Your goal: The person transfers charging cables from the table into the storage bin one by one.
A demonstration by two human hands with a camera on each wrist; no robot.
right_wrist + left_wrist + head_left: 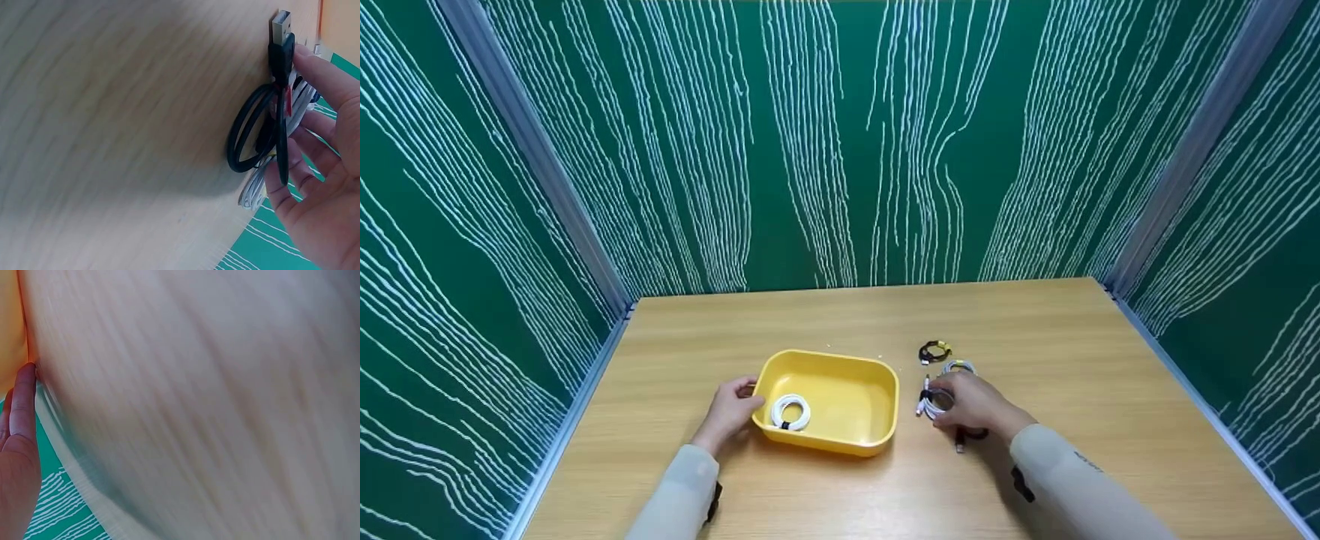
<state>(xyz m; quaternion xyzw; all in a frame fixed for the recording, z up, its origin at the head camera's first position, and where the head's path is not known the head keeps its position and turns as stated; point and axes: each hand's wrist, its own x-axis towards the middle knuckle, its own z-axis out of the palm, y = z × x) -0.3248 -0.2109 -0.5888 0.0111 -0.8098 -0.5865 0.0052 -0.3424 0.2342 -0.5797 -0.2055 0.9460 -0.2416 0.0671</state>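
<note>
While the left hand (pixel 729 411) steadies the glossy yellow tray (pixel 877 420), the right hand (pixel 971 405) pinches coiled white cable (pixel 931 405)

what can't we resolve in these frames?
- Head view: right hand covers most of the white cable coil; its grip is unclear there.
- Head view: small black coil too small to tell connector type.
- Left wrist view: table motion-blurred; only the left hand edge against the yellow tray shows.
- Right wrist view: black USB cable partly hidden by fingers.
</note>
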